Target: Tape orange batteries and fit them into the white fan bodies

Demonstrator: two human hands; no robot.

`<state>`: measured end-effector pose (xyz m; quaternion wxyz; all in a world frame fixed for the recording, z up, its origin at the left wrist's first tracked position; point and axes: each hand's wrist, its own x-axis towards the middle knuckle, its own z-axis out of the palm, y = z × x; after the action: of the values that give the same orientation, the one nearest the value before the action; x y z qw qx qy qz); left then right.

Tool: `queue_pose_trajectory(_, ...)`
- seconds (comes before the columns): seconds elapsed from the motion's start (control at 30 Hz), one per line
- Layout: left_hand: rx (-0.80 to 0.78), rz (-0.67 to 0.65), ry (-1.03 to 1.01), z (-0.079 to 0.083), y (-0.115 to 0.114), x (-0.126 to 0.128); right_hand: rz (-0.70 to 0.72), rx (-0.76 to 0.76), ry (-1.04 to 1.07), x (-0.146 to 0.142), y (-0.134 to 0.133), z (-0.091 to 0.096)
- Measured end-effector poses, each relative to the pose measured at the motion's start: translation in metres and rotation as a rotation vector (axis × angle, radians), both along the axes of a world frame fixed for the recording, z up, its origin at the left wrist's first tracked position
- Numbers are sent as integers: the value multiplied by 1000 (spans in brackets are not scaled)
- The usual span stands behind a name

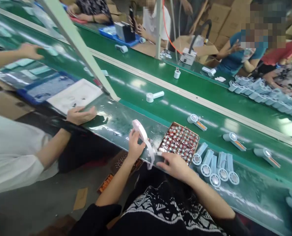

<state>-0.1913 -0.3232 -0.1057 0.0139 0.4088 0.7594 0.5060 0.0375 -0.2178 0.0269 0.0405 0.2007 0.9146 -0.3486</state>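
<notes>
My left hand [135,146] grips a white roll of tape [141,131], holding it upright above the green bench edge. A strip of tape [151,154] runs from the roll down to my right hand [175,165], whose fingers press its end on the bench beside a brown tray of batteries [179,141]. Several pale blue handheld fans [214,165] lie in a row just right of my right hand.
More fans [234,139] lie scattered on the green conveyor [175,108], with a heap [264,93] at the far right. A co-worker's hand [81,114] rests left on the bench by a white tray [74,95]. Other people sit across the belt. A slanted post [79,49] crosses the left.
</notes>
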Motion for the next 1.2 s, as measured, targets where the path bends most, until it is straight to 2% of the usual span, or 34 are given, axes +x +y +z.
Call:
queue_pose_trajectory(0.1, -80, -14, 111, -24, 5, -5, -174, 261, -40, 2, 31, 10)
queue_pose_trajectory(0.17, -104, -25, 116, -30, 6, -5, -223, 404, -49, 2, 45, 10)
queue_pose_trajectory(0.27, -98, -18, 50, -29, 10, -3, -150, 452, -31, -4, 50, 2)
queue_pose_trajectory(0.4, -67, -29, -17, -24, 16, -1, -30, 491, 19, -11, 42, -15)
queue_pose_trajectory(0.63, -85, -13, 75, -25, 23, -2, 23, 666, 226, -13, 51, -47)
queue_pose_trajectory(0.73, -80, -20, 86, -26, 26, -6, 26, 736, 262, -17, 57, -52)
queue_pose_trajectory(0.93, -68, -69, 57, -22, 25, -7, 153, 655, 293, -20, 59, -47)
queue_pose_trajectory(1.1, -73, -69, 44, -20, 26, -7, 126, 628, 319, -27, 59, -50)
queue_pose_trajectory(1.2, -73, -61, 43, -19, 28, -8, 99, 530, 381, -29, 65, -48)
